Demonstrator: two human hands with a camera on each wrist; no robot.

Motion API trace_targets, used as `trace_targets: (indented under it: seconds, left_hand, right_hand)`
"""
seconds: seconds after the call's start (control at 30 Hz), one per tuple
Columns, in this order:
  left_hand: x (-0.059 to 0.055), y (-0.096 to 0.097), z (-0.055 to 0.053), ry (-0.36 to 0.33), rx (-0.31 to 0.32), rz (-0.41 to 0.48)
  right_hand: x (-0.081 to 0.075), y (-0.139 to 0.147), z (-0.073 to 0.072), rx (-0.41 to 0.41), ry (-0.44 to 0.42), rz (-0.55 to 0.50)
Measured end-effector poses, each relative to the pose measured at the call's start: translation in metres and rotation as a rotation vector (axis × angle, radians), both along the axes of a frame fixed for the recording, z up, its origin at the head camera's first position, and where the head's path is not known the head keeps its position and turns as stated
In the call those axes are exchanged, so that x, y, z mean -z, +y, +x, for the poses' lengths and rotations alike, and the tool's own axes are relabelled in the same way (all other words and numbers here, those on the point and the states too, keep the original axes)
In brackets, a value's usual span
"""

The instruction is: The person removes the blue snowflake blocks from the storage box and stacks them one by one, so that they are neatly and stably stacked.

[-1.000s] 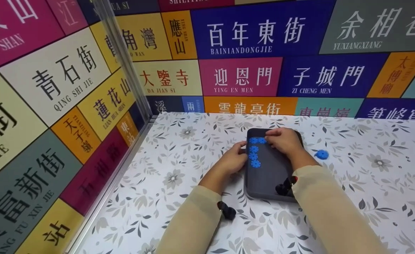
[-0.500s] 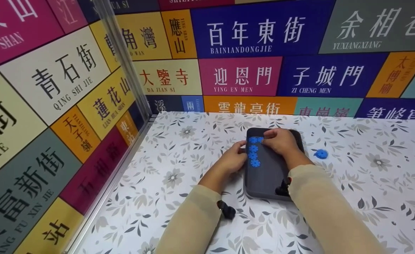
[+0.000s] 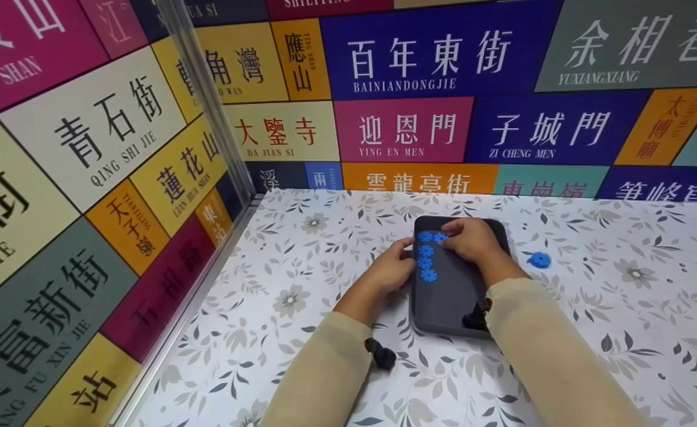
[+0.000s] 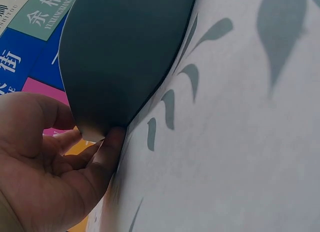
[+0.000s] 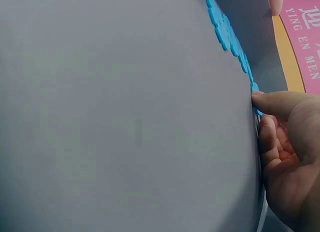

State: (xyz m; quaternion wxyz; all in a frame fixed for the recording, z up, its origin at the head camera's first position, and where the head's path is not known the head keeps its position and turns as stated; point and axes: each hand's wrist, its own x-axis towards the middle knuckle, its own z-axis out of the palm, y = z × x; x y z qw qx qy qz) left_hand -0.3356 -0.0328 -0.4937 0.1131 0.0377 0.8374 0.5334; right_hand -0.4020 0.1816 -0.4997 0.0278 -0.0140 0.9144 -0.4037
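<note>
Right hand (image 3: pixel 473 240) touching blue flower (image 3: pixel 439 236), left hand (image 3: pixel 394 265) holding dark case (image 3: pixel 449 299)

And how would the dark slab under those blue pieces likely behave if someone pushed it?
The dark slab probably wouldn't tip or roll, as it lies broad and low on the patterned tabletop. It looks stiff, judging by its even, unbent outline. If jolted, the blue pieces might shift, since they seem simply laid on its smooth-looking top.

Both arms (image 3: pixel 324 365) reach forward — the left hand (image 3: pixel 393 265) with thumb and forefinger parted, the right hand (image 3: pixel 474 238) with fingers bent.
</note>
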Motion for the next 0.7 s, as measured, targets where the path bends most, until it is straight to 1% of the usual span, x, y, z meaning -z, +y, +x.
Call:
trace_targets:
  seconds: [0.3,0.5,0.57,0.7]
  left_hand:
    - [0.0003,-0.0003,0.0001,0.014,0.003,-0.014]
    - [0.0002,-0.0006,0.0007,0.018,0.007,-0.002]
    - [-0.0001,-0.0006,0.0008,0.020,0.009,-0.002]
    - [-0.0007,0.0002,0.0006,0.021,0.007,-0.012]
  right_hand:
    - [0.0009,0.0031,-0.0007,0.000,-0.009,0.014]
    - [0.0013,0.0052,-0.0006,0.015,0.046,0.056]
    - [0.0017,0.0056,-0.0008,0.018,0.049,0.050]
    - [0.0016,0.0069,-0.0010,0.033,0.030,0.011]
